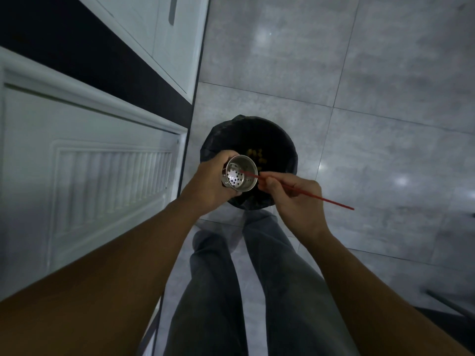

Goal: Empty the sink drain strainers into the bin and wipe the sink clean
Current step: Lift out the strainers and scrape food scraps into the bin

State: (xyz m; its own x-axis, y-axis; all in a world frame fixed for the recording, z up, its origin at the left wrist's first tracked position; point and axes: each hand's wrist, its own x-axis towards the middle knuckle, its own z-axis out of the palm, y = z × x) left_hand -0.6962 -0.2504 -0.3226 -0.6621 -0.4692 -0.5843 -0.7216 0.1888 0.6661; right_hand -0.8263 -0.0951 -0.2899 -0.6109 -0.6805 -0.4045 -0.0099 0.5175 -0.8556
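**Strainer held over the bin, red stick inside it**

The floor (385,124) is made of large grey tiles with thin dark joints, and some light spots are reflected on it. On the left side stand white cabinet doors (102,181); one has a panel with vertical grooves, and a dark strip runs between the upper and lower doors. A round bin (282,140) with a black bag stands on the floor, close to the lower corner of the cabinet. Inside the bin lie some yellowish scraps (254,153).

The person stands just behind the bin, and the legs in grey trousers (270,278) are visible below the arms. The left hand (209,183) is closed around the outside of a metal drain strainer (240,175), a small cup with many holes in its bottom. The strainer is above the near part of the bin and is tilted, so that its open mouth faces the camera. The right hand (295,199) pinches a thin red stick (321,199) between the fingers. The front end of the stick goes into the strainer and reaches its perforated bottom; the back end points to the right, over the floor.
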